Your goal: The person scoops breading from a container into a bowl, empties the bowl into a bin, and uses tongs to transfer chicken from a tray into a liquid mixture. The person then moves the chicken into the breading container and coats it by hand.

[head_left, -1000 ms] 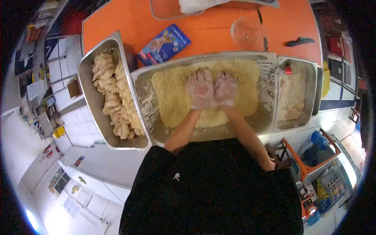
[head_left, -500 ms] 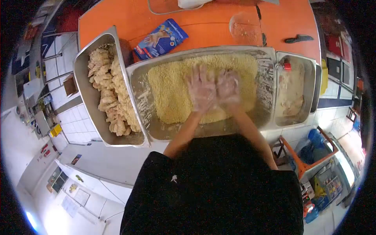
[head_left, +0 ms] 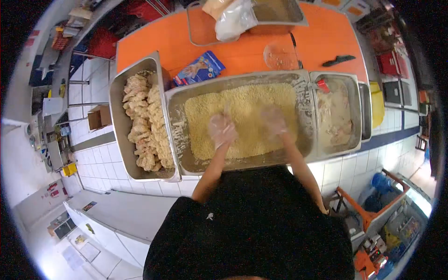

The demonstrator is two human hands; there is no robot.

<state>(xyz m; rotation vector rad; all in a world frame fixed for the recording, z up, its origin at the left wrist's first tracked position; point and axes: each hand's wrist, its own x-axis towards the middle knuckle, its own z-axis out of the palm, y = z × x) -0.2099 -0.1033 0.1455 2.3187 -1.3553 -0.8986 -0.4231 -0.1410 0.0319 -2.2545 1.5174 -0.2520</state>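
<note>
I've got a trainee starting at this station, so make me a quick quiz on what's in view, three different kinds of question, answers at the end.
1. True or false: the left hand and the right hand are apart.
2. The blue packet lies on: A) the floor; B) the orange tabletop; C) a chair.
3. Fill in: the wide middle tray holds a bed of yellow ____.

Key: 1 true; 2 B; 3 crumbs.
</note>
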